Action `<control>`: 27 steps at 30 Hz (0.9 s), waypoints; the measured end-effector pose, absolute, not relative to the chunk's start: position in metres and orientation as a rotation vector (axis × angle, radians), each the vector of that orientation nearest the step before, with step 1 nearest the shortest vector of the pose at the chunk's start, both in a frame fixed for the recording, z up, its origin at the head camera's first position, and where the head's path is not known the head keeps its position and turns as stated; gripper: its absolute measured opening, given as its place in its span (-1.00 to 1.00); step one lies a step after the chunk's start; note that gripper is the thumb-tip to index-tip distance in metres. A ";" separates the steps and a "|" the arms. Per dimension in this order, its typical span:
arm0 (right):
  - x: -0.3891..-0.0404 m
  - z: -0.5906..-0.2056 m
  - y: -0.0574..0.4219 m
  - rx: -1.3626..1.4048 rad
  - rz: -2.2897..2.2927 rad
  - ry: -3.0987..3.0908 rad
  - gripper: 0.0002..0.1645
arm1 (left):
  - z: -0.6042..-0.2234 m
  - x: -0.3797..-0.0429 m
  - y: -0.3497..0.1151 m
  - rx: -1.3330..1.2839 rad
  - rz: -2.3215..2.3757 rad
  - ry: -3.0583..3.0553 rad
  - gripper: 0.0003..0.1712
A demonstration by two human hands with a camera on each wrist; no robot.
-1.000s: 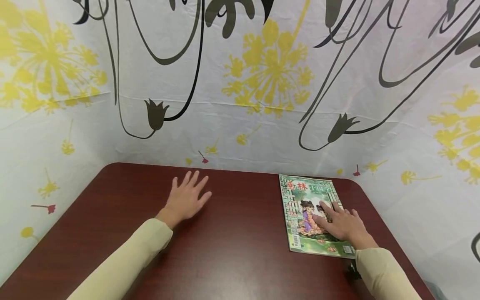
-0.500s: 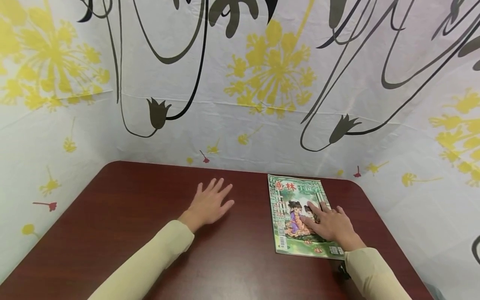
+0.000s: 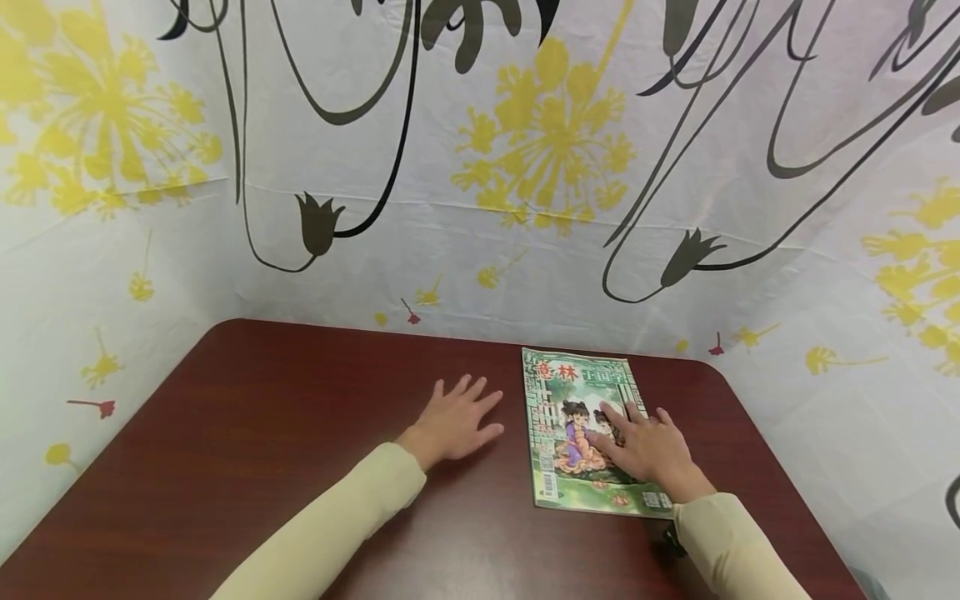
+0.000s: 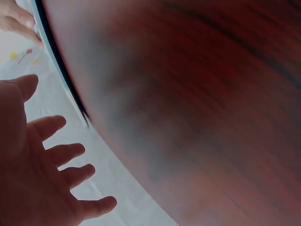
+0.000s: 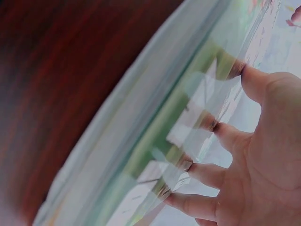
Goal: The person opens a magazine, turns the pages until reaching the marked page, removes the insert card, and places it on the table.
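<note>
From my end, the magazine (image 3: 570, 446) lay cover up on the table (image 3: 225, 458), its top end at the far edge, right of that edge's middle and short of the far right corner. The right hand (image 3: 651, 446) lay over the right half of the cover, fingers well spread and gripping nothing; in the right wrist view the fingertips (image 5: 197, 173) met their own reflections in the gloss, so I read that as contact. The left hand (image 3: 453, 425) was spread wide too and held nothing. It hung near the magazine's left side, and in the left wrist view its fingers stood out against the cloth (image 4: 115, 181), so I took it to be off the surface.

The step in hand looked to me like controlling the magazine by fingertip pressure alone. On so shiny a cover, I judged that too light a press might let the tips skate, while too heavy a one might drag the cover across the pages beneath and crease it. I favoured an even press through all the tips. With contact right of the cover's middle, any push could twist the magazine, so I checked its top end against the far edge. I wanted the left hand low, ready to steady that left side without catching the pages.
</note>
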State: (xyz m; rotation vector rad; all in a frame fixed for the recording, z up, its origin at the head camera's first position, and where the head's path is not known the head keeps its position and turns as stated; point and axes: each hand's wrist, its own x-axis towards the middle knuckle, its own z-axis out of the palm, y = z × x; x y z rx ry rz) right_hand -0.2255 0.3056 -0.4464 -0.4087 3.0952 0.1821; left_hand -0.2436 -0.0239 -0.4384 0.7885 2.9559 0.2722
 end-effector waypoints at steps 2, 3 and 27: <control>-0.226 -0.447 0.302 -0.415 0.179 3.098 -0.11 | -0.440 -0.242 -0.019 0.808 0.271 2.928 -0.27; -0.226 -0.447 0.300 -0.418 0.181 3.098 -0.11 | -0.440 -0.242 -0.017 0.816 0.266 2.915 -0.27; -0.228 -0.444 0.254 -0.381 0.168 3.055 -0.09 | -0.443 -0.238 -0.011 0.913 0.196 2.856 -0.19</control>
